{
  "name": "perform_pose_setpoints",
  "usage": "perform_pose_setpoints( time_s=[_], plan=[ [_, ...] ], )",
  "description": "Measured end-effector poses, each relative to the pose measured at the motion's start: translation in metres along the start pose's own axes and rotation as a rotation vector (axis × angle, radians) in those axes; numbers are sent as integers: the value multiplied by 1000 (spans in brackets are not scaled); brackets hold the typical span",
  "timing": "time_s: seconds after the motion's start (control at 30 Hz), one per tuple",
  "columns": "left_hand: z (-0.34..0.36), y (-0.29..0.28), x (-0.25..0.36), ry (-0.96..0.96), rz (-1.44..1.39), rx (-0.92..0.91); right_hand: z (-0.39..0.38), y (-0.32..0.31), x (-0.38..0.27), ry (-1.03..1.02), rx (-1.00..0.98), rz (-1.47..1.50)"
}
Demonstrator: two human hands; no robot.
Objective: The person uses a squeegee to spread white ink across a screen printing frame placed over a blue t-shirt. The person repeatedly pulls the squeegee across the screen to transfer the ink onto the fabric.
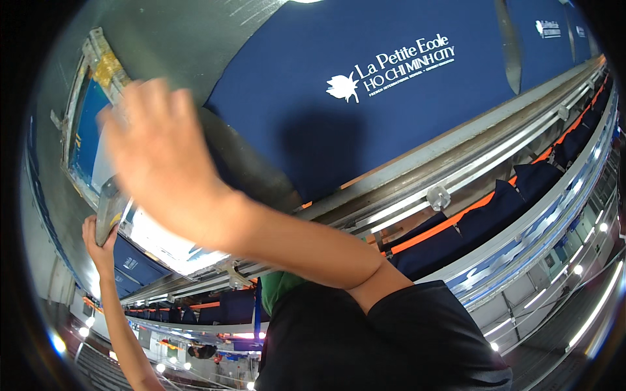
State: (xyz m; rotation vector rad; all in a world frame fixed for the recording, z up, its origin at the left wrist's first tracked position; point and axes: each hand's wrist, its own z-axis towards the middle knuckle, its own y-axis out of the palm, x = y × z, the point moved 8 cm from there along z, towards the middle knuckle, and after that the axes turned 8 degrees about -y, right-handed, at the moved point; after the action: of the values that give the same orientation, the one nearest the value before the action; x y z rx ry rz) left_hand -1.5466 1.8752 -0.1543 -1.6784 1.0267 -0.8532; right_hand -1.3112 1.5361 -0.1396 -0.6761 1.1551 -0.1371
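Long grey counter (179,58) in a workshop dotted with lights, dark blue fabric (261,85) with white printing lying on it and a metal rail (391,218) along the edge. Head view's the only one: the person's left hand (101,242) has its fingers wrapped around a grey squeegee-like tool (104,218), over at the left by a frame (106,65) with a blue inner area. Right hand (160,146) is pretty blurred, fingers looking outstretched and a bit apart, in front of the frame; no telling if it touches the tool. Risk-wise, a loose left grip could let the tool tip, and a careless right hand could knock the frame out of line or smudge the fabric.
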Motion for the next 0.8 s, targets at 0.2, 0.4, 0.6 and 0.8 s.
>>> perform_pose_setpoints(
  time_s=[0.2,0.4,0.6,0.8],
  plan=[
    [-13,7,6,47,-36,169,-43,30,23,117,-207,14],
    [-30,-9,24,-14,-294,109,-60,45,19,379,-203,25],
    [-50,-21,29,81,-324,207,-75,27,6,351,123,51],
    [-50,-18,16,72,-262,263,-74,33,2,224,153,-13]
  ],
)
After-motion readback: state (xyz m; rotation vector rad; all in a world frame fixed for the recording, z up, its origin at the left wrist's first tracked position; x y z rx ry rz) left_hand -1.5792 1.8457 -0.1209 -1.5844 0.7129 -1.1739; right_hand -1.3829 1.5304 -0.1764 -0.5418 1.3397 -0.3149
